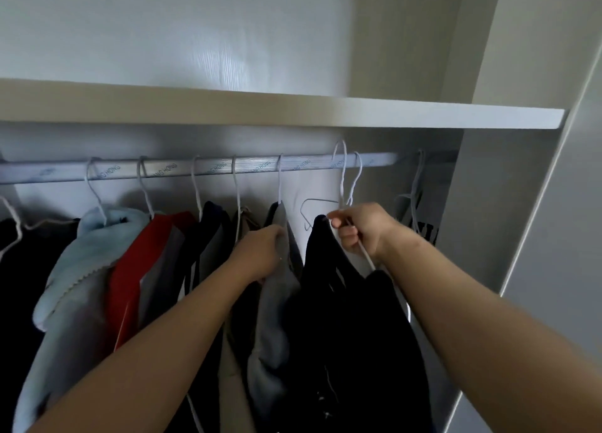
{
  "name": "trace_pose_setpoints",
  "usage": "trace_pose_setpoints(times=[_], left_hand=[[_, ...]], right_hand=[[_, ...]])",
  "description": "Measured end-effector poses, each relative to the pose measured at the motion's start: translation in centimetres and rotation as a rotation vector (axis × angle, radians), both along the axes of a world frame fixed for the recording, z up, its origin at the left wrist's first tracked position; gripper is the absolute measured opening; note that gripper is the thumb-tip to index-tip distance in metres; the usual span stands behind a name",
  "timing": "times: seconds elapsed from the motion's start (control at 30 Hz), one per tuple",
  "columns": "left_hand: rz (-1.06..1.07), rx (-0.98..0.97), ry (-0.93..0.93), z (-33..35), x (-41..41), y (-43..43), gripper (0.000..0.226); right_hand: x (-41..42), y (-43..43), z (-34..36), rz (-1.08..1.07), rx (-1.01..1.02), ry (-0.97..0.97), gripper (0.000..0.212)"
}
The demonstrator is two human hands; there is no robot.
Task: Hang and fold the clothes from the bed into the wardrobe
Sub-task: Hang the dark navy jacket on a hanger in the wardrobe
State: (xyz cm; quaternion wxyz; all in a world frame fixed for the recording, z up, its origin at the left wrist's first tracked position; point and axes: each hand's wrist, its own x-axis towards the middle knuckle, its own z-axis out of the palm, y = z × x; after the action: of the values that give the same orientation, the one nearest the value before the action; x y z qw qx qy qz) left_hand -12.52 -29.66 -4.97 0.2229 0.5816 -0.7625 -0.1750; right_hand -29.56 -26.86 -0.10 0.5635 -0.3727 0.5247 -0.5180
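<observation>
The wardrobe (508,204) is open, with one white shelf (293,110) across the top and one silver rail (211,168) under it. I count eight clothes in a row below the rail. From the left end they are a black one, a blue top (81,269), a red top (130,269), a dark one, a tan one, a grey top (277,302), a black top (342,302) and a white top (426,211) at the right end. Two bare arms reach in. The left hand (260,253) has its fingers curled round the shoulder of the grey top. The right hand (361,227) pinches the thin white hanger (368,257) that holds the black top. That hanger's hook is up at the rail, near the right end, but I cannot tell if it rests on it. Eight hooks show along the rail, counting this one.
</observation>
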Motion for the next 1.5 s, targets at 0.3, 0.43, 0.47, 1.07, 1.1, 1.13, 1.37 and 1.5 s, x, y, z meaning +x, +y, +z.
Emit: trace_pose_setpoints(times=[0.3, 0.43, 0.47, 1.07, 1.1, 1.13, 1.37, 1.5], left_hand=[[-0.019, 0.324, 0.668, -1.1, 0.0, 0.6, 0.035], [-0.018, 0.357, 0.764, -1.5, -0.8, 0.5, 0.032], [-0.012, 0.364, 0.783, -1.6, -0.9, 0.5, 0.03], [0.05, 0.246, 0.671, -2.5, -0.8, 3.3, 0.021], [0.053, 0.223, 0.674, -2.5, -0.8, 3.6, 0.019], [0.059, 0.217, 0.686, -2.5, -0.9, 4.3, 0.018], [0.156, 0.267, 0.852, -3.3, -2.3, 12.0, 0.015], [0.221, 0.306, 0.847, -5.8, -3.8, 18.2, 0.012]], right_hand=[[1.8, -5.9, 0.7, -0.068, 0.061, 0.213, 0.027], [1.6, -7.4, -0.3, -0.117, 0.096, 0.325, 0.025], [1.6, -7.5, -0.8, -0.128, 0.11, 0.326, 0.025], [3.1, -2.5, -4.2, -0.227, -0.096, 0.577, 0.041], [3.2, -2.0, -4.6, -0.261, -0.119, 0.586, 0.04], [3.1, -1.1, -5.0, -0.287, -0.14, 0.591, 0.037], [2.0, 8.6, -7.2, -0.214, -0.225, 0.318, 0.021], [0.6, 15.4, -10.2, -0.134, -0.113, 0.235, 0.019]])
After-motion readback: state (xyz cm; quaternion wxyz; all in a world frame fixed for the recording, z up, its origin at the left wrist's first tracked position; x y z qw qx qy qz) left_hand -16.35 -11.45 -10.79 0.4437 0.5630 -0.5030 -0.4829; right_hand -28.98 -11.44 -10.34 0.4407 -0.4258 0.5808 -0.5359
